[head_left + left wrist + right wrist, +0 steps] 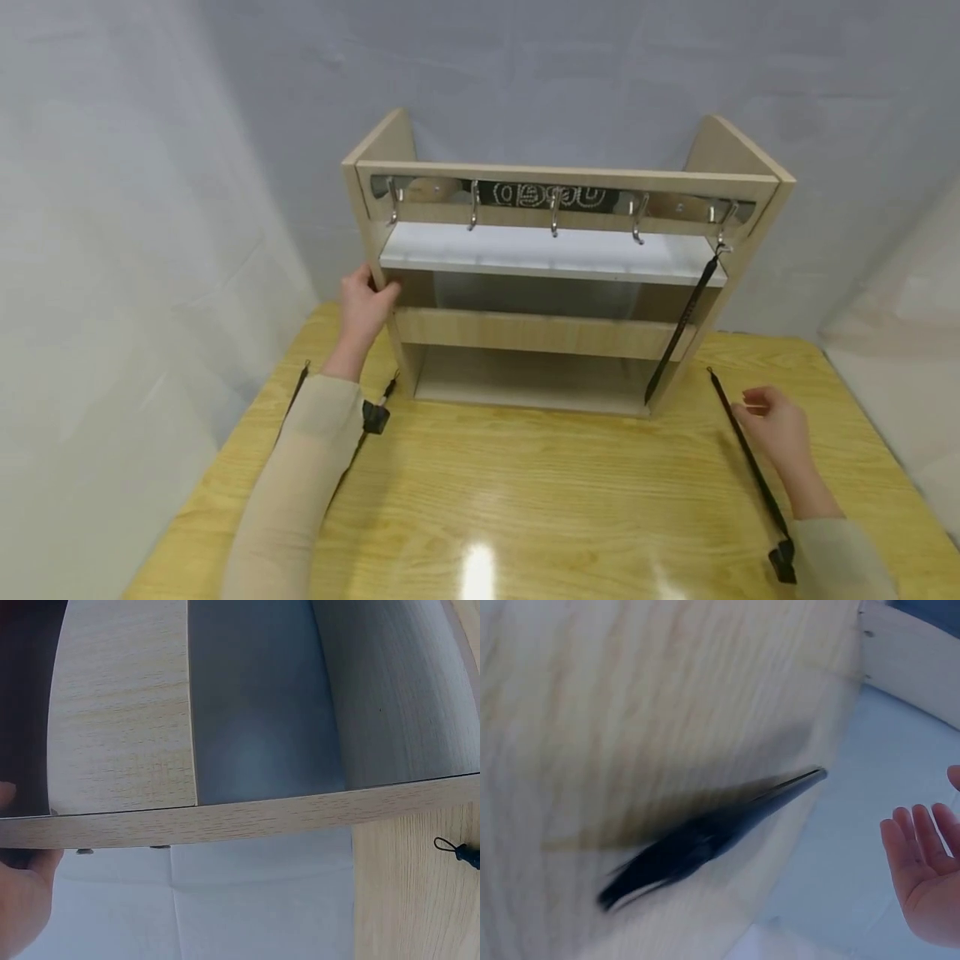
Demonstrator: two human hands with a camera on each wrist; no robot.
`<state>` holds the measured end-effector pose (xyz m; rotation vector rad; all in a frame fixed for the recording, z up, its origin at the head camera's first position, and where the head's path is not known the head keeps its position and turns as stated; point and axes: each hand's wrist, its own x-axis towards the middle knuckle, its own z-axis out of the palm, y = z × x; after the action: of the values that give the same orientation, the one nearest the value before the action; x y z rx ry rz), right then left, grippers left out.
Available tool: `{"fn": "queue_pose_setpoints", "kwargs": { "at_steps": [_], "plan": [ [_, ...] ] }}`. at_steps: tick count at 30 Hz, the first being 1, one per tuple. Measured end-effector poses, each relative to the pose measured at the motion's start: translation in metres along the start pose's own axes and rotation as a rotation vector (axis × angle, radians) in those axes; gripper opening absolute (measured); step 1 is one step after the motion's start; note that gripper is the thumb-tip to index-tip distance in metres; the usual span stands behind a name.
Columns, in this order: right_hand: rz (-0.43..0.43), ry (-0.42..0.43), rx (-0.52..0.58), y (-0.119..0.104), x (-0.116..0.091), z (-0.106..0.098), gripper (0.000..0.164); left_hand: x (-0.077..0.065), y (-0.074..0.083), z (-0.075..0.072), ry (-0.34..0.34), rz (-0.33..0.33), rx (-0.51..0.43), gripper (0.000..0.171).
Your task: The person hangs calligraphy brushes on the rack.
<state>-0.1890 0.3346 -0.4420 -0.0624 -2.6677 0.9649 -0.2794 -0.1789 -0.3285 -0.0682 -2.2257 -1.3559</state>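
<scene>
My left hand (pixel 365 310) grips the left side panel of a light wooden shelf unit (pixel 540 333), thumb at the front edge. In the left wrist view, part of that hand (pixel 26 904) shows at the panel's edge (pixel 247 821). Above the table at the right, my right hand (pixel 778 425) is raised with loosely bent fingers, holding nothing. Close beside it lies a thin black strap (pixel 742 442) with a small end loop. The right wrist view shows the hand (pixel 934 881) apart from a blurred black strap (pixel 705 840). Another black strap (pixel 684 325) hangs by its loop from the rightmost hook (pixel 726 223).
A metal rail with several hooks (pixel 555 208) runs along the unit's upper front. Two more black straps (pixel 298 387) lie left of the unit, partly behind my left sleeve (pixel 300 475). The unit stands on a yellow wood-grain table (pixel 540 475), before pale cloth (pixel 555 83).
</scene>
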Motion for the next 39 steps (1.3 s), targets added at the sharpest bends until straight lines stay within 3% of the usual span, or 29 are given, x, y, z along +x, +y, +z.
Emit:
{"fn": "queue_pose_setpoints", "kwargs": {
  "at_steps": [10,18,39],
  "plan": [
    [0.011,-0.216,-0.131,0.017,0.001,0.001,0.041,0.0,0.0,-0.002,-0.011,0.017,0.007,0.018],
    [0.084,-0.381,-0.165,0.024,0.005,0.003,0.05,0.001,-0.001,-0.003,-0.014,0.025,-0.006,0.018],
    [0.127,-0.431,-0.217,0.033,0.004,0.009,0.049,0.002,-0.004,-0.005,-0.06,0.021,-0.014,0.019]
  ]
}}
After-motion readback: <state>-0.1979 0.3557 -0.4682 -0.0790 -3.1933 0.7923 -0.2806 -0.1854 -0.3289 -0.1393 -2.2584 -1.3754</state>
